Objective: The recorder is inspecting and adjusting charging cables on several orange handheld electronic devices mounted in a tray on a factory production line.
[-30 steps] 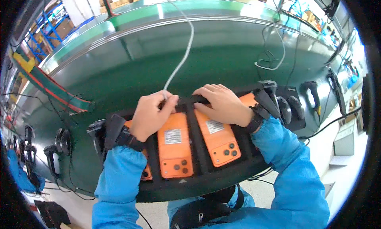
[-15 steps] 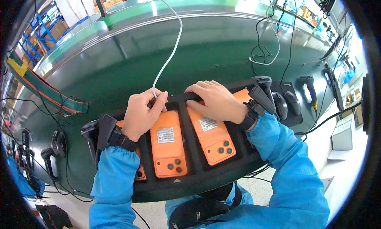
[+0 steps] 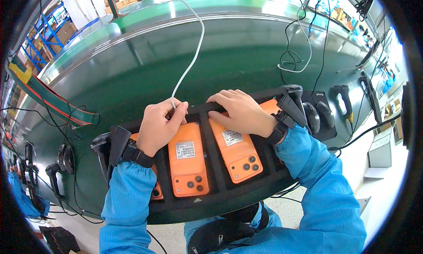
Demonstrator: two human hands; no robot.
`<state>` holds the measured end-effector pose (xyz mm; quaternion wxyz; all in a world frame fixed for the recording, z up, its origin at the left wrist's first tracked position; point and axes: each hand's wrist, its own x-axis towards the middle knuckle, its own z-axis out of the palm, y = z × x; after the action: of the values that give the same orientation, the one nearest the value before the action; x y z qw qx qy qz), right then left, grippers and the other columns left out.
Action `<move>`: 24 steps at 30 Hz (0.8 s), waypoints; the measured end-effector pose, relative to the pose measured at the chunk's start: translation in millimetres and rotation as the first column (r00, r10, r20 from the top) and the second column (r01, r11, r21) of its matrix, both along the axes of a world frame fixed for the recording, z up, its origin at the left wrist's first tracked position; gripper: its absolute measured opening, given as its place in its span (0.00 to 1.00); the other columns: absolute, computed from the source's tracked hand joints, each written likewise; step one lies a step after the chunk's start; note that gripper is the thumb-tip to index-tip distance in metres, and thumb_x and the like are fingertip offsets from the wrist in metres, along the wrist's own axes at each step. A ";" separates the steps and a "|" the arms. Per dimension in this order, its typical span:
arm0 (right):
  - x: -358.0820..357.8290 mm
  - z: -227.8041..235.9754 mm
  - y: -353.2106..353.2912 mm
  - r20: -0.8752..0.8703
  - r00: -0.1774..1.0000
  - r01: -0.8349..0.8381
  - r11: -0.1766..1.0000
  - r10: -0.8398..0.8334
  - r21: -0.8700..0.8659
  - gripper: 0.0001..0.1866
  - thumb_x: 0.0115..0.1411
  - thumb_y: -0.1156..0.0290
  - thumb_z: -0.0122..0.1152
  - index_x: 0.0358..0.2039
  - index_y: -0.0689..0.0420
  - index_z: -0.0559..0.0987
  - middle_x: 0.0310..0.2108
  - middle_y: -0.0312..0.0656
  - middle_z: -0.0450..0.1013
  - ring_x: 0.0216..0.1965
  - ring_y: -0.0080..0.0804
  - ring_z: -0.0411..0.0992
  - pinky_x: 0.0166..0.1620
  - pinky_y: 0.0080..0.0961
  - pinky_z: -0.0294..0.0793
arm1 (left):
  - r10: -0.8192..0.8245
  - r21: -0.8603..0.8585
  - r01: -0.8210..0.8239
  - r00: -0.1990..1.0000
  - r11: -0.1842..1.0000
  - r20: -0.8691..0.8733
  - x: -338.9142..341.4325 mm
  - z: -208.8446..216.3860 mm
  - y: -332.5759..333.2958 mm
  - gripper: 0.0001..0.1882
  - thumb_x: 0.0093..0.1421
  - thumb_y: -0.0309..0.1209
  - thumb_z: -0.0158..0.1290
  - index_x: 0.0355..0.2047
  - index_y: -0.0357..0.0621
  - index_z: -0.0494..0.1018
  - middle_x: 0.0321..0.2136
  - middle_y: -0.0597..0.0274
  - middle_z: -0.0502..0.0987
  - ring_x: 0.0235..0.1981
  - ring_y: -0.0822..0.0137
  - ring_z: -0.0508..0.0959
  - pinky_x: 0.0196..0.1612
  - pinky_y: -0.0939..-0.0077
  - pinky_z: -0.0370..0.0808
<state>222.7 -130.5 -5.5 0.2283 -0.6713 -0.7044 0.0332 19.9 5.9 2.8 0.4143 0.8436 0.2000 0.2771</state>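
Note:
A black divided tray (image 3: 217, 172) holds several orange phones, their camera sides facing up. My left hand (image 3: 159, 124) pinches the end of a white cable (image 3: 192, 62) at the far edge of one phone (image 3: 189, 168); the cable's tip is hidden by my fingers. My right hand (image 3: 242, 113) bends over the tray's far rim, its thumb at the top of the neighbouring phone (image 3: 240, 155). Another phone (image 3: 156, 192) lies mostly under my left wrist, and one more (image 3: 269, 106) shows beyond my right hand. Both phones in the middle carry a white label.
Two dark computer mice (image 3: 318, 113) rest on a black pad to the right, near a handheld scanner (image 3: 343, 100). Another scanner (image 3: 53, 177) stands at left. Loose cables (image 3: 295, 62) hang at the back right. A green strip with red edges (image 3: 57, 102) lies left.
The view has shifted very slightly. Both hands keep their places, the left still pinching the cable and the right still on the tray's rim.

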 end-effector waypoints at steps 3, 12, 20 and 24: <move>0.2 -0.9 0.5 0.005 1.000 -0.003 1.000 0.003 -0.002 0.17 0.64 0.61 0.59 0.46 0.59 0.77 0.40 0.46 0.76 0.45 0.46 0.74 0.52 0.39 0.70 | 0.011 0.006 -0.011 1.000 1.000 -0.017 0.0 -0.4 0.3 0.14 0.68 0.32 0.53 0.28 0.35 0.76 0.19 0.61 0.79 0.22 0.75 0.80 0.27 0.79 0.74; -1.1 3.6 -0.6 -0.006 1.000 -0.006 1.000 0.006 -0.018 0.16 0.64 0.61 0.58 0.46 0.58 0.77 0.41 0.47 0.76 0.45 0.46 0.74 0.53 0.39 0.70 | -0.008 -0.032 0.007 1.000 0.999 -0.011 -0.3 -1.2 1.4 0.14 0.68 0.32 0.53 0.28 0.35 0.77 0.19 0.62 0.79 0.22 0.76 0.79 0.27 0.80 0.74; 0.0 -3.8 2.8 -0.009 1.000 -0.011 1.000 0.011 0.001 0.17 0.63 0.60 0.59 0.47 0.58 0.77 0.41 0.48 0.76 0.46 0.48 0.73 0.52 0.40 0.71 | 0.015 0.111 -0.013 1.000 0.994 -0.021 -2.4 -4.1 3.5 0.14 0.68 0.33 0.52 0.30 0.35 0.78 0.20 0.62 0.79 0.23 0.76 0.79 0.28 0.79 0.74; 0.7 4.8 -3.5 -0.017 1.000 0.010 1.000 -0.009 0.013 0.17 0.62 0.59 0.59 0.45 0.58 0.78 0.41 0.49 0.77 0.46 0.49 0.74 0.52 0.42 0.71 | -0.005 0.040 0.006 0.999 0.999 -0.032 2.6 -3.5 2.1 0.15 0.68 0.35 0.53 0.30 0.35 0.77 0.19 0.61 0.79 0.21 0.77 0.77 0.26 0.79 0.73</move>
<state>223.5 -134.0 -0.7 0.2387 -0.6729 -0.6994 0.0332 22.5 8.1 -0.7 0.3948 0.8566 0.1985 0.2664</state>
